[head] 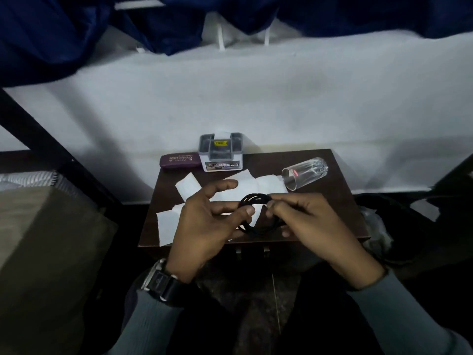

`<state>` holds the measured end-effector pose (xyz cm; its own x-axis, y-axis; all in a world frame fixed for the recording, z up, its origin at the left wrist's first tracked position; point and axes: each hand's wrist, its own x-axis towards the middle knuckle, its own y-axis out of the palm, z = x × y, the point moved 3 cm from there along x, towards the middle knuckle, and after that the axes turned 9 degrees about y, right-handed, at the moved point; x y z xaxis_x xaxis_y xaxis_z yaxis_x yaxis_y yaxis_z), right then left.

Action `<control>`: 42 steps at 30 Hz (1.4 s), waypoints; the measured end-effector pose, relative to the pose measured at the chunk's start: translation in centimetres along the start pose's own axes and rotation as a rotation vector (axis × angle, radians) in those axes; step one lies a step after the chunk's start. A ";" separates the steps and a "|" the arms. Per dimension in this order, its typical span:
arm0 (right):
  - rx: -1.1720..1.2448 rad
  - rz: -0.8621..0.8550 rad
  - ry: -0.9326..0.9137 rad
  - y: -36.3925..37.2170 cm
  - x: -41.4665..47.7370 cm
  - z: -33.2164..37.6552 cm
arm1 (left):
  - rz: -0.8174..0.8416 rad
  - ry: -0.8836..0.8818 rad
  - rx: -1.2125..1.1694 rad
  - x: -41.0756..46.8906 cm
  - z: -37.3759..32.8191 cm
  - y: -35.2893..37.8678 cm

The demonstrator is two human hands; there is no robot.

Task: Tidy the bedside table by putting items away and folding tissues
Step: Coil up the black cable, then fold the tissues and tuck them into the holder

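Observation:
A coiled black cable [256,201] hangs just above the dark brown bedside table [327,201]. My right hand [304,221] pinches the coil's right side between thumb and fingers. My left hand [204,221] holds the coil's left side with the thumb, its other fingers spread. Several white tissues [169,226] lie unfolded on the table under my hands. A clear drinking glass [304,172] lies on its side at the back right. A grey organiser box [221,152] stands at the table's back edge, and a purple case [180,161] lies to its left.
A white wall rises behind the table, with dark blue cloth [51,34] hanging above. A black bed frame [46,149] and an olive pillow [38,239] are on the left. A dark bag [399,221] sits to the right of the table.

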<state>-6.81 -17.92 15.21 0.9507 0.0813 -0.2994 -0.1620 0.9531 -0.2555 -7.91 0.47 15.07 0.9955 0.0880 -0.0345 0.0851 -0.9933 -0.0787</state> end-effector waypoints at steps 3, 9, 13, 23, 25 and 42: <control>0.083 0.013 -0.004 -0.1 2.5 -0.1 | -0.097 -0.026 -0.117 2.3 1.4 0.1; 0.075 -0.101 -0.047 -2.0 10.7 -0.3 | -0.206 -0.008 -0.126 7.9 4.4 0.3; -0.044 -0.169 0.059 -4.1 20.2 0.0 | -0.220 0.143 0.258 11.1 6.8 -1.1; -0.644 0.003 0.214 -1.2 34.3 -2.5 | -0.194 0.025 0.404 13.8 10.5 -3.4; -0.708 0.022 0.201 -0.5 34.8 -2.9 | -0.189 0.015 0.393 14.0 10.8 -3.2; -0.865 -0.040 -0.031 0.0 33.9 -2.9 | -0.221 -0.005 0.383 14.3 10.9 -4.8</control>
<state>24.67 -15.98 2.36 0.9646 0.0725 -0.2537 -0.2612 0.3999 -0.8786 5.43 7.28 4.06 0.9549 0.2963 0.0195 0.2732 -0.8511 -0.4482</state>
